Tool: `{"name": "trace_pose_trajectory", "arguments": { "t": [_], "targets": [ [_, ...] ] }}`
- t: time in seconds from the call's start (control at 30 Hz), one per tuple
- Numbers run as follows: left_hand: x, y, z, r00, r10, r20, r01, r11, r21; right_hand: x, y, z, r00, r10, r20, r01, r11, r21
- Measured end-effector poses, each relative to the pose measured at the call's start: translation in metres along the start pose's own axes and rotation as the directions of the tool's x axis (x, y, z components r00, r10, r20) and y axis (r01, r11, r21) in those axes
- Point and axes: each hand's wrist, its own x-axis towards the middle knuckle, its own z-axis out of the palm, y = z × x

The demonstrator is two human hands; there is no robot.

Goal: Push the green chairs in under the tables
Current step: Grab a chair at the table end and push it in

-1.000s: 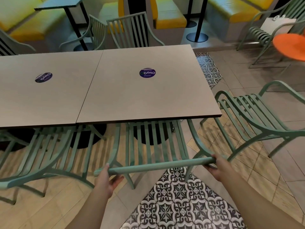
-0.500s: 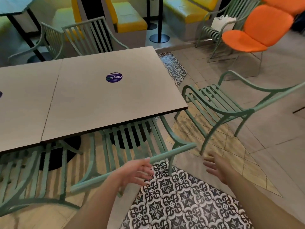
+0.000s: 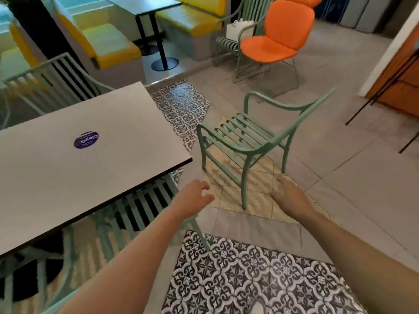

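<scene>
Green chairs, item one (image 3: 249, 141): standing out on the floor to the right of the table (image 3: 90, 155), just beside its right corner, seat slats facing the table end, not yet tucked in. Item two (image 3: 140, 207): sitting under the table's near edge, seat slats showing below the top. Left hand (image 3: 192, 199): reaching forward with fingers loosely spread, holding nothing. Right hand (image 3: 289, 198): likewise extended and relaxed, gripping nothing, hovering near the free chair's near front leg. Orange chair (image 3: 278, 39): standing far right, well apart. Risks, as judged: the free chair is sitting angled to the table, so a straight shove could be driving an armrest into the table edge; legs could be catching on tile joints, tipping or scraping the frame.
</scene>
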Motion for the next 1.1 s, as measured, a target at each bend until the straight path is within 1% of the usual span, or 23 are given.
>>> {"name": "trace_pose_trajectory", "arguments": {
  "t": [0.13,0.27,0.43,0.6,0.67,0.73,0.8,0.93,1.03,1.1],
  "targets": [
    [0.062,0.086,0.011,0.994,0.105,-0.002,-0.103,0.977,0.189,0.033,0.049,-0.064,0.999,-0.024,-0.042,0.016,0.984,-0.176],
    [0.126,0.161,0.024,0.982,0.185,0.028,-0.185,0.935,0.303,0.073,0.083,-0.122,0.997,-0.056,-0.059,0.036,0.953,-0.301],
    [0.22,0.234,0.033,0.968,0.251,0.027,-0.244,0.901,0.358,0.151,0.11,-0.171,0.99,-0.088,-0.108,0.046,0.94,-0.339],
    [0.318,0.275,0.047,0.963,0.271,0.014,-0.258,0.899,0.354,0.248,0.126,-0.201,0.978,-0.177,-0.112,0.119,0.909,-0.399],
    [0.354,0.286,0.052,0.971,0.239,0.017,-0.231,0.916,0.327,0.288,0.126,-0.207,0.972,-0.224,-0.065,0.176,0.887,-0.428],
    [0.378,0.293,0.058,0.976,0.211,0.047,-0.215,0.926,0.311,0.319,0.128,-0.209,0.962,-0.274,-0.015,0.238,0.862,-0.447],
    [0.394,0.297,0.068,0.985,0.154,0.084,-0.172,0.94,0.293,0.344,0.13,-0.207,0.946,-0.319,0.059,0.308,0.823,-0.478],
    [0.416,0.3,0.083,0.988,0.053,0.147,-0.099,0.941,0.325,0.39,0.139,-0.202,0.923,-0.308,0.23,0.383,0.79,-0.479],
    [0.425,0.298,0.091,0.991,-0.006,0.137,-0.037,0.951,0.307,0.421,0.151,-0.195,0.873,-0.339,0.35,0.475,0.754,-0.453],
    [0.425,0.301,0.094,0.991,-0.031,0.128,-0.01,0.951,0.308,0.436,0.159,-0.191,0.854,-0.355,0.38,0.502,0.752,-0.427]
  ]
}}
